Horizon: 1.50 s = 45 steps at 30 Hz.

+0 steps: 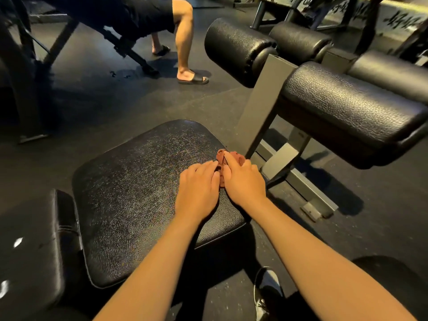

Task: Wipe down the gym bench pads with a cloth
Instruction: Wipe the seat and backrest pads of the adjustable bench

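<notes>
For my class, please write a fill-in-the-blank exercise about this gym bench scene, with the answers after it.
1. The left grip and the right grip both hold a crumpled reddish-brown ____.
2. The cloth lies on the flat seat pad, near its far ____-hand corner.
3. The right grip's ____ finger lies straight across the cloth.

Missing words: cloth; right; index.

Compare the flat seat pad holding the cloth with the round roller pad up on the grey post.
The seat pad is flat and broad; the roller pad is cylindrical. The seat pad sits lower and carries the cloth; the roller pad is bare. Both are black, grained upholstery.
</notes>
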Motion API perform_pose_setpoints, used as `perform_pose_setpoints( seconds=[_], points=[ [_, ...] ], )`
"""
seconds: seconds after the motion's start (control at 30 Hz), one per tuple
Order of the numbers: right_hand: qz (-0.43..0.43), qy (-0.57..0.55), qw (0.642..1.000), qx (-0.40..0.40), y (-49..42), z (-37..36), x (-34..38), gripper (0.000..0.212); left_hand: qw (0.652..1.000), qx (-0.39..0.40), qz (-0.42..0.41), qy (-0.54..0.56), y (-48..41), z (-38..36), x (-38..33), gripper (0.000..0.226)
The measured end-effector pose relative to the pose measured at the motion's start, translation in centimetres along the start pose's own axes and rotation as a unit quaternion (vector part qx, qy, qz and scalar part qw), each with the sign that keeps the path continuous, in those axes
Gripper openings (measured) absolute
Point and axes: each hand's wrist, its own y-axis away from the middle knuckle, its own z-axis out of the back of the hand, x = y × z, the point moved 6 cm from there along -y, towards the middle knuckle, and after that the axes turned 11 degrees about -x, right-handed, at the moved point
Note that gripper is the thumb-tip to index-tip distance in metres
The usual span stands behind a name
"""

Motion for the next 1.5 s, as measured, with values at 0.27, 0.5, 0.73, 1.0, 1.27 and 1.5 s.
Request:
perform_pose_setpoints(
  seconds=[0.27,0.5,0.73,1.0,1.27,1.5],
  points=[
    [-0.096,-0.016,0.995,-0.029,4.8,1.1,-1.9,0.042,0.998,0.029,-0.047,-0.011,2.4,-0.4,-1.2,0.045],
    [-0.146,-0.076,0.985,-0.042,6.7,1.0,-1.8,0.045,0.997,0.026,-0.06,0.028,4.4,0.7,-1.3,0.042],
    [-0.185,-0.1,0.975,-0.076,12.7,1.5,0.0,0.047,0.996,0.021,-0.025,0.085,5.7,1.9,-1.2,0.05],
    [-0.173,-0.144,0.972,-0.063,10.7,1.8,-1.5,0.051,0.995,0.02,-0.034,0.09,8.2,3.4,0.1,0.045],
    [-0.018,-0.151,0.98,-0.13,17.6,-0.4,6.0,0.048,0.996,-0.016,0.013,0.088,11.2,5.6,2.4,0.041],
    [-0.085,-0.145,0.978,-0.124,15.0,1.8,2.4,0.06,0.997,-0.01,0.007,0.07,13.2,7.5,4.9,0.05]
  ],
)
